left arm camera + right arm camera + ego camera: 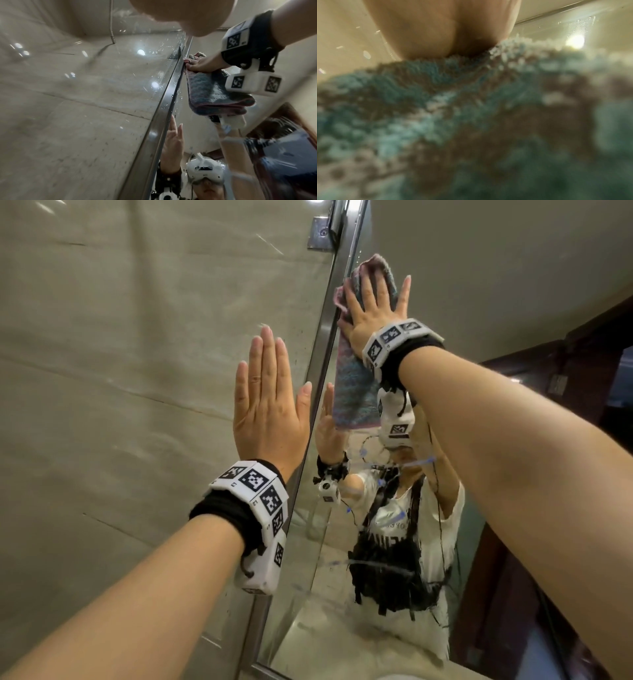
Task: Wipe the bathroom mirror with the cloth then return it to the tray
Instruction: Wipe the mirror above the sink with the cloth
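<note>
A blue and pink terry cloth [352,385] lies flat against the mirror [462,268], close to its metal left frame [322,344]. My right hand [373,306] presses on the cloth's upper part with straight, spread fingers, and the rest hangs below the wrist. In the left wrist view the right hand [204,63] and the folded cloth [211,93] sit beside the frame [164,102]. The cloth [471,121] fills the right wrist view under my palm [440,27]. My left hand [270,405] rests flat and open on the tiled wall. No tray is in view.
A beige tiled wall [120,371] runs left of the mirror frame. A metal bracket [322,232] sits at the frame's top. The mirror reflects a person and a dark wooden door [582,371]. Water drops [173,44] speckle the surface by the frame.
</note>
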`<state>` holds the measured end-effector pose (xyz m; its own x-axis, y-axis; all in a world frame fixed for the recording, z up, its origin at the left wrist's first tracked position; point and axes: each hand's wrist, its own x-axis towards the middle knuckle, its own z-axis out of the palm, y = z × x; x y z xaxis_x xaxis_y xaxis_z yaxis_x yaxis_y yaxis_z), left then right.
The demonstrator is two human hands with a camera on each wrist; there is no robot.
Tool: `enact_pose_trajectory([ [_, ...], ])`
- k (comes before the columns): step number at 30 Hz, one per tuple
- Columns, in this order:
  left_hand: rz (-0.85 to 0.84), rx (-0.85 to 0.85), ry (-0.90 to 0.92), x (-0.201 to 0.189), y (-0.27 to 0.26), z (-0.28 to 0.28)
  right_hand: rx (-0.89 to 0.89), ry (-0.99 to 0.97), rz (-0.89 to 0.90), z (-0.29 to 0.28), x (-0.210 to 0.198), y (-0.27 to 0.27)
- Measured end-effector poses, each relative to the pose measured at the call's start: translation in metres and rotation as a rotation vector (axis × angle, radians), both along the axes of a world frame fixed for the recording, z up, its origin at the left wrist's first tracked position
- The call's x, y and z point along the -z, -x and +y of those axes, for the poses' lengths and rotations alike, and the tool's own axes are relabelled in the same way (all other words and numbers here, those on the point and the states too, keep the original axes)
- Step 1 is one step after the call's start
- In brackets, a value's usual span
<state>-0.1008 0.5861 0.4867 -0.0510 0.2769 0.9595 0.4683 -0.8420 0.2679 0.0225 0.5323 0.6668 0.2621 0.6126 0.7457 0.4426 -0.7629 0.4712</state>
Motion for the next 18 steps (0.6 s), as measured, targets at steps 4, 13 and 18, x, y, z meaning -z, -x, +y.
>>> enact_pose_trajectory([
  [4, 0.021, 0.006, 0.01, 0.0, 0.003, -0.003, -0.021, 0.016, 0.042, 0.012, 0.062, 0.005],
  [13, 0.095, 0.0, 0.034, 0.0, 0.006, -0.003, -0.032, 0.01, 0.053, -0.026, 0.101, -0.009],
  [18, 0.104, 0.01, 0.045, 0.001, 0.006, -0.004, 0.032, -0.285, 0.094, -0.091, 0.077, -0.029],
])
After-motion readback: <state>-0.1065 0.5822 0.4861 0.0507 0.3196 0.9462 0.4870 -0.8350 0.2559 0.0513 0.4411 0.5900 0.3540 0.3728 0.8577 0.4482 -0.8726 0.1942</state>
